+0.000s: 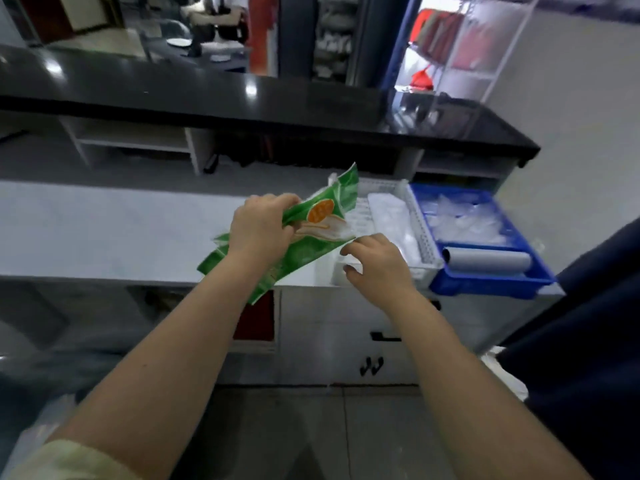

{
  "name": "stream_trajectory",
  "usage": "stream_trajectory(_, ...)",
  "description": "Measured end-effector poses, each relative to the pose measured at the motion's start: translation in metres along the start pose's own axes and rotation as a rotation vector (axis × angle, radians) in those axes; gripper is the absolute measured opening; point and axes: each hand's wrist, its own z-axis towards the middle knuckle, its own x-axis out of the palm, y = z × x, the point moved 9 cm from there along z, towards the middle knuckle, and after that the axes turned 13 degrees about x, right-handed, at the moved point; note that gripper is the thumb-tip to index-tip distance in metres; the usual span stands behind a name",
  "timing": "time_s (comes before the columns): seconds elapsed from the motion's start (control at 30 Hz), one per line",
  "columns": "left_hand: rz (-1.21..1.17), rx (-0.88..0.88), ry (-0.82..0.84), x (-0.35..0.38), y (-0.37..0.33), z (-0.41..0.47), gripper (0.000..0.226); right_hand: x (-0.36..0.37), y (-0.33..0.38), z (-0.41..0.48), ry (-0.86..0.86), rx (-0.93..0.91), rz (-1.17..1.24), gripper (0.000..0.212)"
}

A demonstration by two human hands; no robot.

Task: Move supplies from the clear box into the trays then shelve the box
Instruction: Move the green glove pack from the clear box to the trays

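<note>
My left hand (261,230) grips green plastic packets (311,237) with an orange label, held above the white counter just left of the white tray (414,202). My right hand (377,261) hovers over the white tray's near end, fingers spread, fingertips next to the packets' lower edge. The white tray holds clear-wrapped supplies (391,216). To its right sits a blue tray (491,282) with clear plastic items and a white roll (488,259). A clear box (436,116) stands on the black upper counter at the back right.
White counter (104,230) stretches left of the trays. The black upper counter (207,95) runs across the back with cubbies beneath. A white wire rack (485,46) stands behind. A dark fabric (581,341) hangs at the right edge.
</note>
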Motion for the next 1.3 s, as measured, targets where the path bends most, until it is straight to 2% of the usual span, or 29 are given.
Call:
stream_trajectory(0.17,-0.048,0.084,0.012,0.084,-0.098,0.085,0.032,-0.064,-0.130,0.008,-0.057,0.105,-0.075,0.022)
stream_trajectory(0.33,-0.096,0.115,-0.020,0.137,-0.149,0.153,0.033,-0.100,-0.226,0.033,-0.104,0.194,-0.079,0.023)
stream_trajectory(0.77,-0.088,0.213,-0.045,0.259,-0.141,0.298,0.031,-0.054,-0.360,0.152,-0.072,0.334,-0.099,0.023)
stream_trajectory(1.0,-0.070,0.247,0.057,0.321,-0.144,0.350,0.034,-0.031,-0.420,0.211,0.011,0.340,-0.153,0.020)
stream_trajectory(1.1,-0.047,0.224,0.065,0.339,-0.144,0.363,0.034,-0.007,-0.443,0.239,0.113,0.331,-0.168,0.022)
stream_trajectory(1.3,0.018,0.136,0.057,0.356,-0.146,0.379,0.033,0.070,-0.476,0.273,0.559,0.265,-0.310,0.042)
